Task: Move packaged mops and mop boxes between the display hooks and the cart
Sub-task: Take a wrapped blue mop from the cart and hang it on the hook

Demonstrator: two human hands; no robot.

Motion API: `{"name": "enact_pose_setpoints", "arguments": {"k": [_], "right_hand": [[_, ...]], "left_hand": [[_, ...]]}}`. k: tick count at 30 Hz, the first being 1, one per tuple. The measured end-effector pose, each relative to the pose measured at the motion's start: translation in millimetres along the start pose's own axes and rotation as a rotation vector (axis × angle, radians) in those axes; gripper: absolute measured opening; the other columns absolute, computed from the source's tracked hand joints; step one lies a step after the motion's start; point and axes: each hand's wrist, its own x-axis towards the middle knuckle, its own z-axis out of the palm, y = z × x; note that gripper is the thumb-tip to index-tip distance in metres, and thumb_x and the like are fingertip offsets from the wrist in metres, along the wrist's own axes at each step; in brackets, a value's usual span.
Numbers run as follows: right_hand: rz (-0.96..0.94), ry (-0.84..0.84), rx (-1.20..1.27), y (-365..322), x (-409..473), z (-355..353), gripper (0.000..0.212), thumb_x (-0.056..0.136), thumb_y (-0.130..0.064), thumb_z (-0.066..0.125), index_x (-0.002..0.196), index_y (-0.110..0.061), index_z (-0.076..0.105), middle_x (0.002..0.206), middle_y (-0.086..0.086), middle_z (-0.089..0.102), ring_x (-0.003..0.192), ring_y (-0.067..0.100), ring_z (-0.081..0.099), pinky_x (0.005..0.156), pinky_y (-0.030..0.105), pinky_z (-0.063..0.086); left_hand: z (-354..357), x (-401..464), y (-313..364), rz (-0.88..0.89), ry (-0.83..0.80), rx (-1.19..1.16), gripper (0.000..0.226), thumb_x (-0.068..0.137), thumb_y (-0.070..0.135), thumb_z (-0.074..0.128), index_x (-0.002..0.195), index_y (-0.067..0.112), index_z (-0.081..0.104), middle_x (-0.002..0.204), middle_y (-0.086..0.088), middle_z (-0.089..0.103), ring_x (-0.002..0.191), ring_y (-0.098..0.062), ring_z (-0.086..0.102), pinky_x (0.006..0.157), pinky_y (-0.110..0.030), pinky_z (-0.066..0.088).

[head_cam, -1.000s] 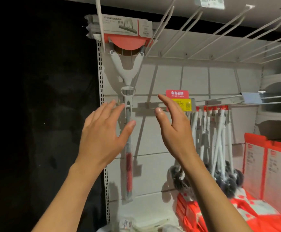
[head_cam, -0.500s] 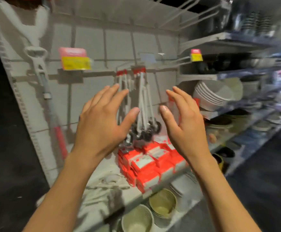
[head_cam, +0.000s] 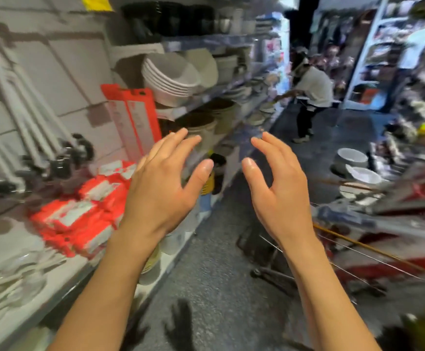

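Observation:
My left hand [head_cam: 163, 183] and my right hand [head_cam: 279, 188] are raised in mid-air over the aisle, fingers loosely spread, holding nothing. White-handled packaged mops [head_cam: 26, 117] hang from hooks at the left. Below them a pile of red and white mop boxes [head_cam: 87, 211] lies on the shelf, and two tall red boxes [head_cam: 133, 120] stand upright behind it. At the right, blurred, is the wire cart [head_cam: 353, 252] loaded with long red and white packages [head_cam: 408, 219].
Stacked white bowls [head_cam: 171, 74] and other dishes fill the shelves ahead on the left. A person in a white shirt [head_cam: 310, 97] bends at the shelf farther down the aisle. Bowls [head_cam: 353, 158] sit low at the right. The grey floor [head_cam: 219, 269] runs between shelf and cart.
The view has swung right, from the hanging mop and hooks to the aisle and cart. Both hands stay raised and empty, moving along with the turn.

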Motion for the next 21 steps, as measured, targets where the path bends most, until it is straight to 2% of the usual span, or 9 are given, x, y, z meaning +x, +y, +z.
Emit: {"name": "enact_pose_setpoints", "arguments": {"k": [3, 6, 10, 14, 18, 21], "right_hand": [[0.089, 0.051, -0.063, 36.3, -10.1, -38.0, 0.052, 0.096, -0.047, 0.048, 0.140, -0.019, 0.056, 0.152, -0.006, 0.045, 0.142, 0.008, 0.037, 0.115, 0.028, 0.033], [0.169, 0.093, -0.135, 67.5, -16.3, -70.5, 0.053, 0.096, -0.048, 0.047, 0.140, -0.020, 0.056, 0.152, -0.007, 0.044, 0.142, 0.007, 0.036, 0.115, 0.025, 0.031], [0.258, 0.160, -0.219, 104.8, -20.2, -105.9, 0.052, 0.096, -0.046, 0.047, 0.140, -0.019, 0.057, 0.151, -0.006, 0.046, 0.141, 0.005, 0.036, 0.112, 0.012, 0.025], [0.319, 0.238, -0.292, 136.3, -15.3, -133.7, 0.053, 0.096, -0.047, 0.047, 0.139, -0.019, 0.057, 0.150, -0.005, 0.047, 0.141, 0.007, 0.038, 0.115, 0.024, 0.030], [0.373, 0.286, -0.378, 166.5, -0.2, -158.2, 0.055, 0.096, -0.050, 0.046, 0.142, -0.021, 0.054, 0.151, -0.008, 0.045, 0.142, 0.003, 0.035, 0.115, 0.020, 0.028], [0.409, 0.321, -0.440, 191.4, 9.6, -177.5, 0.056, 0.096, -0.055, 0.044, 0.142, -0.024, 0.053, 0.151, -0.009, 0.045, 0.142, 0.002, 0.035, 0.116, 0.022, 0.028]], "left_hand": [[48.5, 15.5, 33.2, 0.056, -0.088, -0.097, 0.072, 0.092, 0.061, 0.030, 0.142, 0.017, 0.057, 0.154, -0.006, 0.047, 0.143, -0.024, 0.041, 0.116, -0.047, 0.034], [91.4, 29.3, 62.1, 0.095, -0.166, -0.178, 0.075, 0.091, 0.063, 0.026, 0.143, 0.018, 0.056, 0.155, -0.003, 0.045, 0.144, -0.021, 0.040, 0.118, -0.045, 0.032], [145.6, 45.5, 94.3, 0.145, -0.271, -0.283, 0.077, 0.090, 0.066, 0.022, 0.144, 0.023, 0.053, 0.156, 0.001, 0.044, 0.145, -0.015, 0.037, 0.119, -0.039, 0.031], [194.7, 69.1, 119.3, 0.201, -0.350, -0.358, 0.080, 0.087, 0.070, 0.018, 0.145, 0.027, 0.052, 0.156, 0.005, 0.043, 0.145, -0.011, 0.034, 0.117, -0.035, 0.029], [236.9, 100.4, 144.5, 0.265, -0.416, -0.460, 0.079, 0.088, 0.071, 0.017, 0.146, 0.028, 0.050, 0.156, 0.007, 0.043, 0.144, -0.009, 0.034, 0.116, -0.035, 0.030], [269.1, 123.1, 166.0, 0.304, -0.465, -0.541, 0.077, 0.089, 0.070, 0.018, 0.143, 0.028, 0.053, 0.151, 0.008, 0.048, 0.140, -0.008, 0.039, 0.111, -0.030, 0.032]]}}
